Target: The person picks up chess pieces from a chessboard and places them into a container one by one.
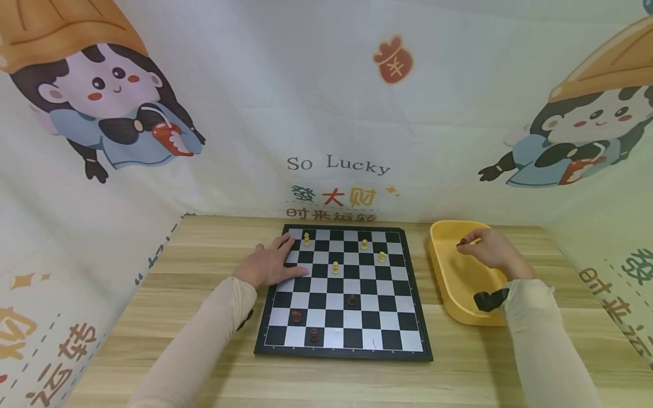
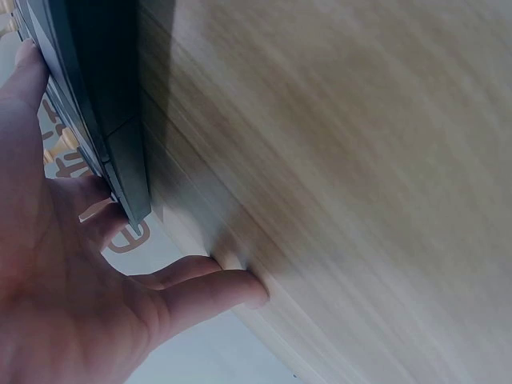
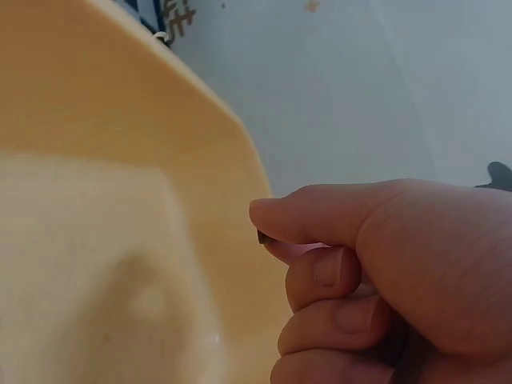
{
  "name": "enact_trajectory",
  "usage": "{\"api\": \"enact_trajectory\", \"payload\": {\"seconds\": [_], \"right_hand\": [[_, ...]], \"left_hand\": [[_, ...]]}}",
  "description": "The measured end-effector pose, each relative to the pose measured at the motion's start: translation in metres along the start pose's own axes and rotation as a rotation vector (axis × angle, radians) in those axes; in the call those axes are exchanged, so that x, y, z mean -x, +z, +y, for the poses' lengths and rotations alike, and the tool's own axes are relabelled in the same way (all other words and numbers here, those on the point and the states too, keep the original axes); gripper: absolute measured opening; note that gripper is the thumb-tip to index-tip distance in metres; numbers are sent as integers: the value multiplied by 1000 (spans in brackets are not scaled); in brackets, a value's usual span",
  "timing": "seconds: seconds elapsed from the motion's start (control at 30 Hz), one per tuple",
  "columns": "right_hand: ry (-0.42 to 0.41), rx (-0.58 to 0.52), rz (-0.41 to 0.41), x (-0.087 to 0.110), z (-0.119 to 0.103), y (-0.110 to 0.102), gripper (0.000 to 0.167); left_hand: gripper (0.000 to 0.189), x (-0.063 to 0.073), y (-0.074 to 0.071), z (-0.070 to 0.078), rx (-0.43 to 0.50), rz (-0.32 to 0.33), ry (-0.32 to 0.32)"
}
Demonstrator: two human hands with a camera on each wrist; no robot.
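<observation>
A black-framed chessboard [image 1: 352, 354] lies on the wooden table. My left hand [image 1: 266, 265] rests at its left edge, fingers spread, with the thumb on the squares; in the left wrist view two fingers reach down beside the board's side. Above the yellow basin [image 1: 442, 272], my right hand [image 1: 488, 248] pinches a small dark chess piece [image 1: 461, 243] between thumb and forefinger, mostly hidden by the fingertips. On the board stand several pale yellow pieces, among them a pawn [image 1: 335, 267] and a knight [image 1: 382, 256]. Dark red pieces, one of them [image 1: 351, 300] mid-board, stand nearer the front.
The basin stands right of the board, a gap of table between them. A printed white cloth [image 1: 336, 113] hangs behind and along both sides of the table [image 1: 204, 249]. A black wrist strap [image 1: 490, 300] shows over the basin's front right.
</observation>
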State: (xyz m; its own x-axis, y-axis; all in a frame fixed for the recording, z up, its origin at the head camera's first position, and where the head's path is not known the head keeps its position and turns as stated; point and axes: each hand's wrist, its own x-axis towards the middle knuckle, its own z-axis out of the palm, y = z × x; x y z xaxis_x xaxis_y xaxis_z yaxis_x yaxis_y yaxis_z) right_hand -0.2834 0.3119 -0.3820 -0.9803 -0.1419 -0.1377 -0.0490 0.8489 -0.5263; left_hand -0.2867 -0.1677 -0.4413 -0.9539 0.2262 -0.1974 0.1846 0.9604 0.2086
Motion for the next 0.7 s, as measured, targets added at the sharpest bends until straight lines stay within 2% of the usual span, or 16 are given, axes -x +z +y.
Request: {"api": "enact_trajectory", "payload": {"seconds": [0.33,0.7], "right_hand": [[33,-83,-67,-18,8,6,34],[132,-168,-105,-26,18,16,33]], "left_hand": [[103,0,1,0,5,-1,-10],[102,3,-1,1,-10,6,-1]]}}
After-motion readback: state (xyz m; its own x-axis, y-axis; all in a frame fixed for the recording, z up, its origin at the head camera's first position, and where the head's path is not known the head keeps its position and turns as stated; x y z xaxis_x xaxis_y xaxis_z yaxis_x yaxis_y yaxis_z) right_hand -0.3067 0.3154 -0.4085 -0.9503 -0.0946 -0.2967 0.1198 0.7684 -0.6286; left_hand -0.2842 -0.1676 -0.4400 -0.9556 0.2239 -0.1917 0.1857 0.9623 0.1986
